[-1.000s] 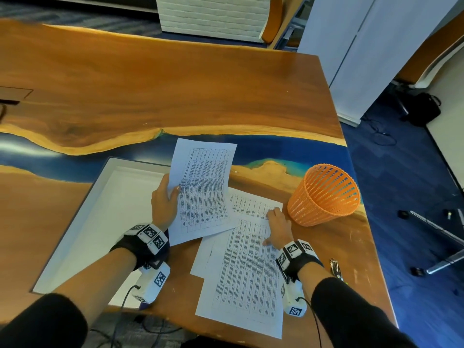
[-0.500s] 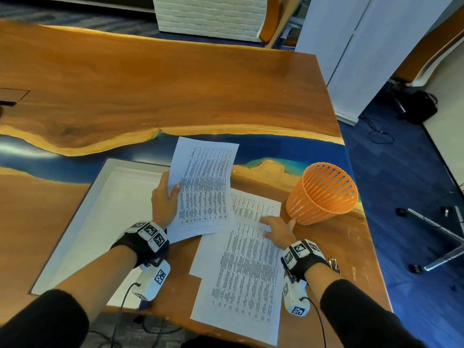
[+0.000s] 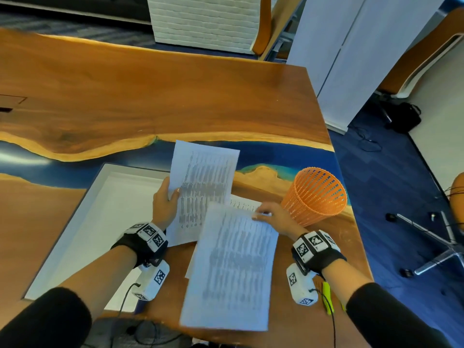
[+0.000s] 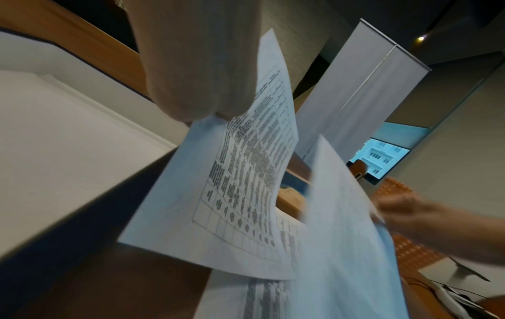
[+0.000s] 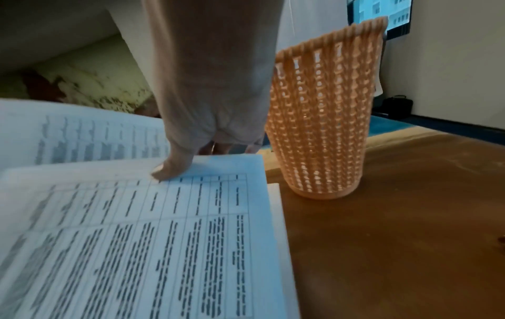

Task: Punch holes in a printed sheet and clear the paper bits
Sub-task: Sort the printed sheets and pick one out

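My left hand (image 3: 170, 195) grips a printed sheet (image 3: 204, 182) by its left edge and holds it raised above the table; in the left wrist view this sheet (image 4: 240, 194) curves below my palm. My right hand (image 3: 259, 214) pinches the far edge of a second printed sheet (image 3: 233, 267), which is lifted and blurred. In the right wrist view my thumb (image 5: 175, 166) lies on top of that second sheet (image 5: 164, 237), with the fingers under it. A third printed sheet (image 3: 244, 204) lies flat beneath. No hole punch is plainly visible.
An orange slatted basket (image 3: 316, 194) stands upright just right of my right hand. A large white tray (image 3: 100, 222) lies at the left on the wood and blue resin table (image 3: 150, 96). A yellow-green object (image 3: 327, 297) shows near the right table edge, half hidden by my wrist.
My right hand, first resting on the stacked sheets, has pinched the top sheet's far edge and lifted it up and leftward. My left hand still holds its sheet in the same spot.
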